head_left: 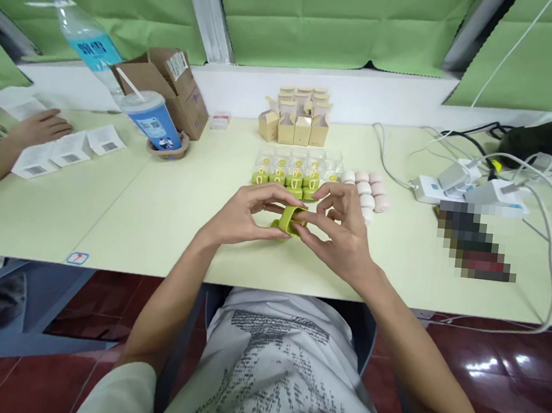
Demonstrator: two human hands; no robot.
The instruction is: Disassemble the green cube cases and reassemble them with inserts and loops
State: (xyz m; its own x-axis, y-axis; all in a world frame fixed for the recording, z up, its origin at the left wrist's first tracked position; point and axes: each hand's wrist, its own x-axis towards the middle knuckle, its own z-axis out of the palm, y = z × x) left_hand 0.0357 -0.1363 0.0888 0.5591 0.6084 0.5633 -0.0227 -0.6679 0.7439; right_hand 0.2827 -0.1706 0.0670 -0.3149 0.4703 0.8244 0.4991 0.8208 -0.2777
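Observation:
Just above the front part of the table, both my hands hold a small olive-green hollow piece [292, 221], perhaps a plastic holder, with its opening turned to the right. My left hand [250, 214] pinches it between thumb and fingers from the left. The fingertips of my right hand [339, 233] are at its open end, and some reach inside. Right behind my hands stand rows of clear plastic cases with green bases [294, 185] and yellow loops. Beside these lie several white and pale pink rounded pieces [366, 188].
Open small cardboard boxes [298, 123] stand at the back. On the left are a blue cup with a straw [152, 124], a brown carton [182, 91], a big bottle [89, 42] and another person's hand [47, 127] by white boxes [72, 153]. Power strips [477, 191] and cables lie right.

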